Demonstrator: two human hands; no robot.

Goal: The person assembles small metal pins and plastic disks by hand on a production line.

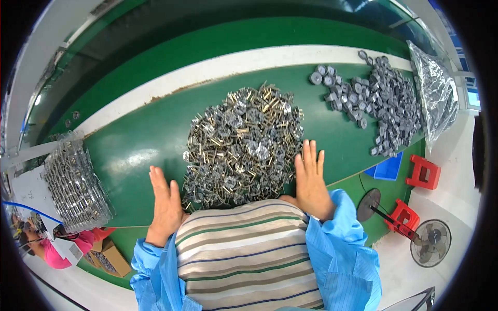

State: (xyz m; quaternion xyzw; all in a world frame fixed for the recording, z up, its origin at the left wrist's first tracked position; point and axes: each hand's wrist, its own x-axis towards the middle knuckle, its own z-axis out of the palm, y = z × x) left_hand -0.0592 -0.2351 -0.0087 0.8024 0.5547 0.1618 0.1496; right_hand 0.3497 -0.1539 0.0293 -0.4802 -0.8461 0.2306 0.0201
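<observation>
A big heap of small metal parts with brass-coloured pins (243,142) lies on the green table (135,150) in front of me. My left hand (165,202) stands flat and open on the table at the heap's lower left edge, fingers up. My right hand (311,179) is flat and open against the heap's lower right edge. Both hands flank the heap and hold nothing. My blue sleeves and striped shirt fill the lower middle.
A second heap of grey round parts (381,101) lies at the right, beside a clear plastic bag (436,93). A stack of filled trays (75,184) sits at the left. Red stools (423,171), a fan (430,242) and a blue bin (388,170) stand on the floor.
</observation>
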